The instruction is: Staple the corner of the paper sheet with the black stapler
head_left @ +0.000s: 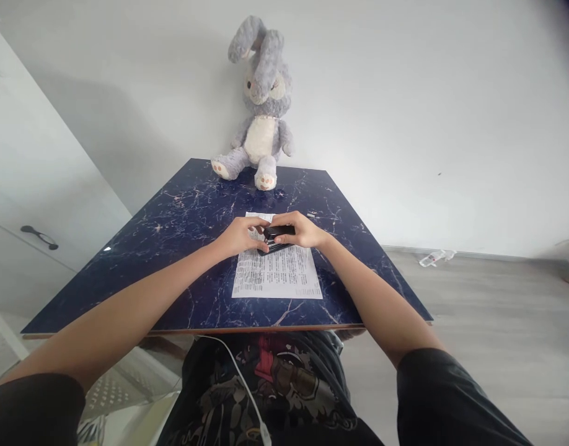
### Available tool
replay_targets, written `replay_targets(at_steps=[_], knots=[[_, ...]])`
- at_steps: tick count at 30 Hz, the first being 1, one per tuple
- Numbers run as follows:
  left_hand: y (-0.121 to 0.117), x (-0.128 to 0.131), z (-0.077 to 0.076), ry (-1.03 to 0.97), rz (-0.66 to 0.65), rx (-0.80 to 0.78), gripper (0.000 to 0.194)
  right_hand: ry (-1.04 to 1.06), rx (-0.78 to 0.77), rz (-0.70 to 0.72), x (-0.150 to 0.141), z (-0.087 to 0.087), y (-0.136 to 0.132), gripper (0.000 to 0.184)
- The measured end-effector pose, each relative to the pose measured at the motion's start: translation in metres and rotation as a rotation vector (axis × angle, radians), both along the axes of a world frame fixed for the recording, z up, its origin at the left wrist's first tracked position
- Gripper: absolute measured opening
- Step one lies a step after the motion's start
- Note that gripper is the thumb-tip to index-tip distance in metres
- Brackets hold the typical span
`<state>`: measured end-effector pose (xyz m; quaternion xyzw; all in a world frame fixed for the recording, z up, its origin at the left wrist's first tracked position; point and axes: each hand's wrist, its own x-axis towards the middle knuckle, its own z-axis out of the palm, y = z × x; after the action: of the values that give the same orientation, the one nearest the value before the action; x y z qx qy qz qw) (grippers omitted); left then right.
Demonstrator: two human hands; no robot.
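A black stapler (279,231) is held just over a printed sheet of paper (277,279) that lies on the table. My right hand (300,229) wraps round the stapler's right end, thumb along its near side. At the other end, my left hand (247,237) grips it between thumb and fingers. Both hands are closed on it and hide parts of its body. The sheet's upper portion is covered by the hands and stapler.
A dark blue marbled table (173,204) carries a grey plush rabbit (261,136) at its far edge against the wall. A small pale piece (311,215) lies beyond my right hand. A white cable (238,365) hangs in front of my body.
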<state>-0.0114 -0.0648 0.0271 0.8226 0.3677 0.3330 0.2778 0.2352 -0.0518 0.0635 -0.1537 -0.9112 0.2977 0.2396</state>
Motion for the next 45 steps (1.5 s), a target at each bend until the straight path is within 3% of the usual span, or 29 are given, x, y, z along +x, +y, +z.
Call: replay_targets(at_steps=[5,10,12,16,24,31,38,40,43,45], knots=[[-0.004,0.008,0.002,0.048,0.002,0.132,0.048,-0.104,0.002,-0.147,0.03,0.022,0.005,0.043],[0.001,0.0,-0.012,0.441,-0.107,0.124,0.065,-0.213,-0.084,-0.325,0.087,0.039,0.015,0.034],[0.007,-0.01,-0.018,0.562,-0.027,0.078,0.065,-0.268,-0.128,-0.354,0.105,0.038,0.02,0.033],[0.019,-0.028,-0.02,0.596,0.107,0.077,0.064,-0.376,-0.178,-0.341,0.122,0.031,0.026,0.031],[0.012,-0.019,-0.017,0.608,0.15,0.099,0.062,-0.381,-0.203,-0.16,0.088,0.032,0.016,0.027],[-0.003,-0.002,-0.013,0.483,-0.11,0.074,0.059,-0.366,-0.189,-0.117,0.063,0.024,0.012,0.031],[0.0,-0.005,-0.013,0.505,-0.095,0.041,0.06,-0.438,-0.127,-0.059,0.068,0.023,0.016,0.036],[0.0,-0.006,-0.013,0.501,-0.096,0.042,0.06,-0.371,-0.131,-0.127,0.064,0.021,0.017,0.042],[0.0,-0.006,-0.013,0.475,-0.096,0.054,0.058,-0.235,-0.118,-0.387,0.047,0.012,0.016,0.053],[-0.001,-0.006,-0.013,0.473,-0.099,0.064,0.058,-0.272,-0.048,-0.518,0.032,0.004,0.013,0.052]])
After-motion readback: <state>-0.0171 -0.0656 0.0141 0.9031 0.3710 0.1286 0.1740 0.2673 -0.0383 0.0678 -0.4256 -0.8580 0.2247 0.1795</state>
